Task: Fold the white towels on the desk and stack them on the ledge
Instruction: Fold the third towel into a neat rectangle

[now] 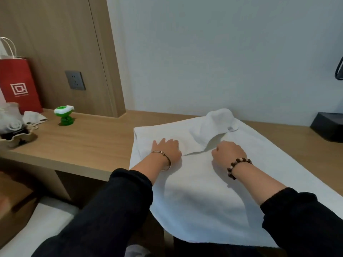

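A large white towel lies spread over the wooden desk, its near edge hanging over the front. A smaller white towel with a small tag lies rumpled on top of it near the wall. My left hand rests flat on the small towel's left part, fingers straight. My right hand has its fingers curled at the small towel's near edge; I cannot tell whether it pinches the cloth.
A red paper bag, a green and white toy, a grey cloth and a tray of items stand at the desk's left. A black box sits at the right. A wall socket is behind.
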